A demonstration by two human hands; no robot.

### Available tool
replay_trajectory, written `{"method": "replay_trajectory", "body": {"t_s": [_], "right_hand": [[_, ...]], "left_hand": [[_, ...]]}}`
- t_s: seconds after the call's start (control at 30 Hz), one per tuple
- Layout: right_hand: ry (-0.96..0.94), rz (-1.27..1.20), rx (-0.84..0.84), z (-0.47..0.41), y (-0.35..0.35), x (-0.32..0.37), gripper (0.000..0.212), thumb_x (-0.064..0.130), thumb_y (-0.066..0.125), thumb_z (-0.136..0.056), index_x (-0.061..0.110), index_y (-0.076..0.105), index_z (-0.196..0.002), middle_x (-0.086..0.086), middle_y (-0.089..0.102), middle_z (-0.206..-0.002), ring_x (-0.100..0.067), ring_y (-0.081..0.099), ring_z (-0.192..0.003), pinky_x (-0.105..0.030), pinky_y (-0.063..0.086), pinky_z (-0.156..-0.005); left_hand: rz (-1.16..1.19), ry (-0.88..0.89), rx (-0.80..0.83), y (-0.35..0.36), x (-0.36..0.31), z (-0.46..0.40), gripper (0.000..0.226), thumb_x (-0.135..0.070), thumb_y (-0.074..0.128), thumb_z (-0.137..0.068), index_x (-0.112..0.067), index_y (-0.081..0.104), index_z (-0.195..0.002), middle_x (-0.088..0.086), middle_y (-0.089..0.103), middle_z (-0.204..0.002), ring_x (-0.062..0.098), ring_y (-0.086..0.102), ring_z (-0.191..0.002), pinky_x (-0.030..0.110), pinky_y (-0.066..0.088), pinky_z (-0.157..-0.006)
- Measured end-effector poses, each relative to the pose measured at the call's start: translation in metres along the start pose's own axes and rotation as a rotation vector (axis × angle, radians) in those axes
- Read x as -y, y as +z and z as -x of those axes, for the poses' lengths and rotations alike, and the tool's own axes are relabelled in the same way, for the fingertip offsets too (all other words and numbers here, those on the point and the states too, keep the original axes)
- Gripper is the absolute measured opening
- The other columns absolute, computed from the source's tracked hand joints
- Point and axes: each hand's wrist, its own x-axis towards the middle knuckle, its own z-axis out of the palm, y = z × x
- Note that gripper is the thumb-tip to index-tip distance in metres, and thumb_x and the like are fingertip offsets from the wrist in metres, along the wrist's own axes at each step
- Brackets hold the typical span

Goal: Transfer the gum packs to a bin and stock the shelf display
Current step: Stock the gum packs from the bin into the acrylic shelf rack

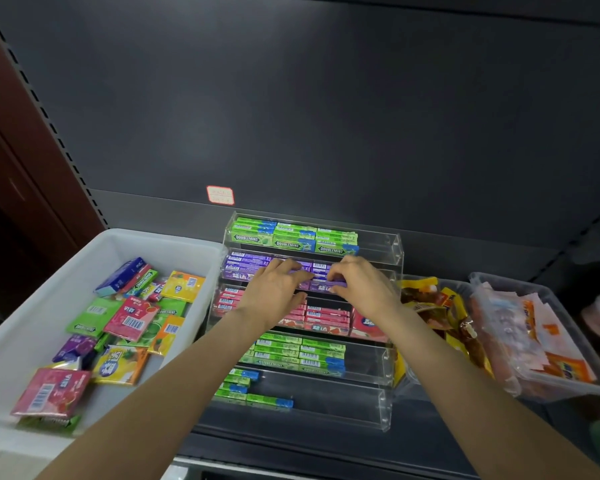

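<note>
- Nearest the camera, both forearms reach from the near edge toward the clear tiered display [392, 372] at centre.
- The left hand [274, 292] lies over the second tier from the far end, fingers extended flat across the purple gum packs [246, 266]; it presses on them and grips nothing.
- The right hand [361, 285] works the same tier to the right. Its fingertips curl over one purple pack [326, 285] at the front of the row and appear to pinch it; part of the hold is hidden.
- Task items sit in two places: loose mixed gum packs lie in the white bin [25, 327] at left, and stocked rows fill the display, with green packs [293, 239] on the far tier, purple next, pink packs [326, 315] below, then more green.
- Judged step: seating and aligning purple packs in their tier.
- To do this well, hold the seated rows down with the flat hand so they do not ride up, and slide the new pack in parallel with its neighbours, label facing front.
- Keep the pack behind the clear front lip; a tilted pack may jam or tip forward.
- The right side of each tier shows open space, and the nearest tier is mostly unfilled, so stocking is judged incomplete.
- Clear trays of snack sachets [548, 341] stand just right of the display; keep the right elbow away from them.
</note>
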Motion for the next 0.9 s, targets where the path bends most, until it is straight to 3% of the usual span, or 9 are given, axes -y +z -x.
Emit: {"method": "replay_trajectory", "body": {"t_s": [0.2, 0.33, 0.4, 0.63, 0.77, 0.9], "right_hand": [[0.017, -0.066, -0.085, 0.002, 0.007, 0.017, 0.022, 0.026, 0.059, -0.091, 0.018, 0.063, -0.111, 0.001, 0.055, -0.109, -0.013, 0.051, -0.106, -0.027, 0.044, -0.083], [-0.019, -0.360, -0.122, -0.001, 0.017, 0.059, 0.016, 0.018, 0.061, -0.089, 0.016, 0.068, -0.103, 0.004, 0.055, -0.093, -0.008, 0.053, -0.084, -0.027, 0.046, -0.080], [-0.051, -0.425, -0.099, -0.007, 0.026, 0.088, 0.015, 0.015, 0.061, -0.089, 0.015, 0.069, -0.102, 0.004, 0.058, -0.093, -0.008, 0.056, -0.083, -0.023, 0.046, -0.081], [-0.131, -0.504, -0.042, -0.038, 0.067, 0.201, 0.020, 0.009, 0.059, -0.087, 0.011, 0.069, -0.104, -0.006, 0.066, -0.098, -0.014, 0.061, -0.084, -0.025, 0.046, -0.083], [-0.106, -0.484, 0.021, -0.059, 0.098, 0.258, 0.025, 0.009, 0.057, -0.088, 0.008, 0.064, -0.112, -0.008, 0.064, -0.109, -0.020, 0.060, -0.101, -0.026, 0.041, -0.088], [-0.003, -0.369, 0.150, -0.075, 0.137, 0.294, 0.045, 0.018, 0.057, -0.091, 0.011, 0.047, -0.134, -0.009, 0.053, -0.131, -0.023, 0.048, -0.122, -0.031, 0.036, -0.100]], "left_hand": [[0.075, -0.042, -0.157, -0.007, 0.002, 0.018, 0.039, -0.030, 0.046, -0.095, -0.024, 0.048, -0.133, -0.002, 0.048, -0.135, 0.019, 0.040, -0.124, 0.032, 0.033, -0.101], [0.242, -0.145, -0.277, -0.024, 0.032, 0.048, 0.031, -0.025, 0.054, -0.092, -0.019, 0.058, -0.122, 0.003, 0.059, -0.116, 0.023, 0.055, -0.107, 0.035, 0.044, -0.086], [0.300, -0.202, -0.316, -0.030, 0.056, 0.065, 0.027, -0.023, 0.058, -0.089, -0.017, 0.061, -0.116, 0.004, 0.062, -0.109, 0.023, 0.059, -0.099, 0.036, 0.049, -0.079], [0.332, -0.431, -0.198, -0.033, 0.171, 0.127, 0.025, -0.018, 0.059, -0.088, -0.015, 0.063, -0.112, 0.007, 0.063, -0.113, 0.028, 0.061, -0.099, 0.034, 0.048, -0.082], [0.308, -0.478, -0.071, -0.030, 0.241, 0.151, 0.031, -0.013, 0.057, -0.089, -0.009, 0.060, -0.119, 0.013, 0.056, -0.123, 0.033, 0.053, -0.112, 0.037, 0.043, -0.092], [0.356, -0.410, 0.060, -0.019, 0.282, 0.161, 0.042, -0.010, 0.056, -0.090, -0.010, 0.050, -0.132, 0.011, 0.047, -0.137, 0.029, 0.047, -0.124, 0.027, 0.032, -0.102]]}}
